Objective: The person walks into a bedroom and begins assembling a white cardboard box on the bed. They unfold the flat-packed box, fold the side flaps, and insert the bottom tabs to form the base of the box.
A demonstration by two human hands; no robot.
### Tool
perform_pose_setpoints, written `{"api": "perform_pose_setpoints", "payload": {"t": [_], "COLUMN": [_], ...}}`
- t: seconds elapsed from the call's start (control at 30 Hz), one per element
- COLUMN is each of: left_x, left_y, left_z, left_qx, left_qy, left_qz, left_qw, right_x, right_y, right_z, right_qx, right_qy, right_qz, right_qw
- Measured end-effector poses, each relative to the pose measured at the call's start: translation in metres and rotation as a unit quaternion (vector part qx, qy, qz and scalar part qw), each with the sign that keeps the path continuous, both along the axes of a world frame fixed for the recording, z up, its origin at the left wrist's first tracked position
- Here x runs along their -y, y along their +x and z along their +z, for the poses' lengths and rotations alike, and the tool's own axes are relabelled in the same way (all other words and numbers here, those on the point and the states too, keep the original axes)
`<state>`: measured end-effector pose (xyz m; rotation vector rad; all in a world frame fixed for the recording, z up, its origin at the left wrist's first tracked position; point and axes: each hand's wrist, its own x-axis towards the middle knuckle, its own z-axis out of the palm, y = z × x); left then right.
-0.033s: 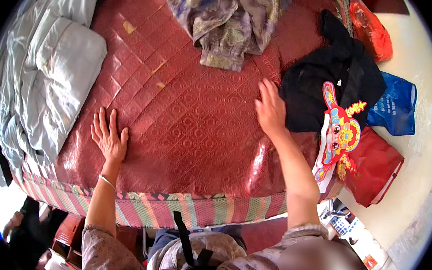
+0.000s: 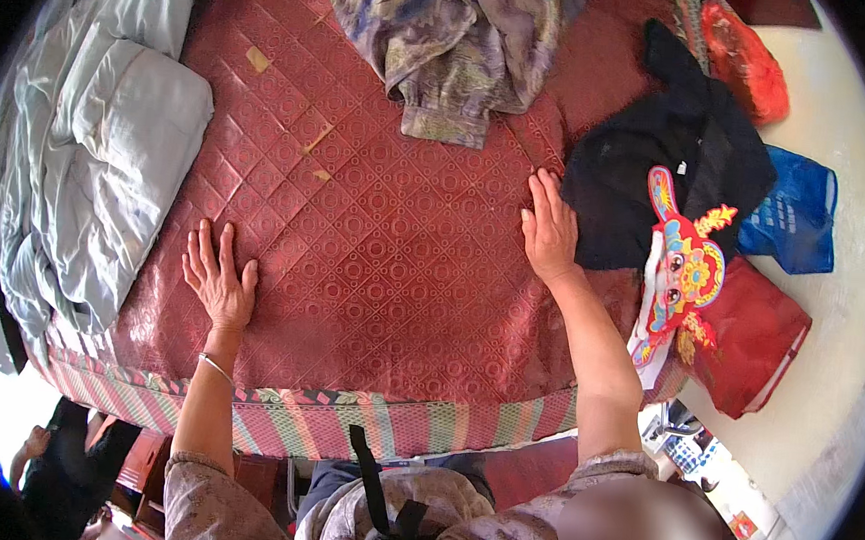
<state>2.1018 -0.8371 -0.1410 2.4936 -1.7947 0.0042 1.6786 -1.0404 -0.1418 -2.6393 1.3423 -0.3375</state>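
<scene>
A dark red mat (image 2: 382,277) with an embossed circle pattern covers the bed-like surface before me. My left hand (image 2: 219,277) lies flat on its left part, fingers spread, a pale bracelet on the wrist. On the right part rests my right hand (image 2: 552,233), fingers stretched out and holding nothing. Its outer side is next to a crumpled black garment (image 2: 628,173). At the far side lies a camouflage-patterned garment (image 2: 458,51), its cuff toward me.
Pale grey bedding (image 2: 126,138) is heaped at the left. Over at the right are a colourful cartoon-animal cutout (image 2: 688,273), a red bag (image 2: 753,343), a blue bag (image 2: 793,210) and an orange-red bag (image 2: 746,66). Another person in black (image 2: 67,470) is at lower left.
My right hand has shifted slightly right and toward me, closer to the black garment. My left hand stays put. At lower left, the other person has moved a little.
</scene>
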Motion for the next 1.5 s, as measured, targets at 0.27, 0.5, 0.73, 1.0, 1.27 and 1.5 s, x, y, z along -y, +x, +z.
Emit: {"api": "perform_pose_setpoints", "payload": {"t": [0.27,0.5,0.73,1.0,1.27,1.5], "left_x": [0.005,0.003,0.004,-0.003,0.047,0.117], "left_y": [-0.001,0.001,0.001,-0.002,-0.069,-0.273], "left_z": [0.004,0.003,0.002,-0.011,-0.008,0.006], "left_qx": [-0.026,-0.044,-0.024,0.050,-0.055,-0.103], "left_qy": [0.015,0.000,-0.004,-0.009,-0.091,0.040], "left_qz": [0.003,0.014,0.003,-0.018,-0.158,-0.334], "left_qw": [1.000,0.999,1.000,0.999,0.982,0.936], "right_x": [-0.010,0.010,-0.085,-0.087,-0.095,-0.100], "right_y": [-0.064,-0.098,-0.098,-0.035,-0.065,-0.268], "right_z": [0.011,0.036,0.032,0.020,-0.002,0.011], "right_qx": [-0.078,-0.111,-0.159,-0.004,0.004,0.007], "right_qy": [0.084,0.237,0.184,0.108,0.068,0.116], "right_qz": [-0.099,-0.260,-0.249,-0.294,-0.218,-0.297], "right_qw": [0.988,0.930,0.937,0.950,0.974,0.948]}}
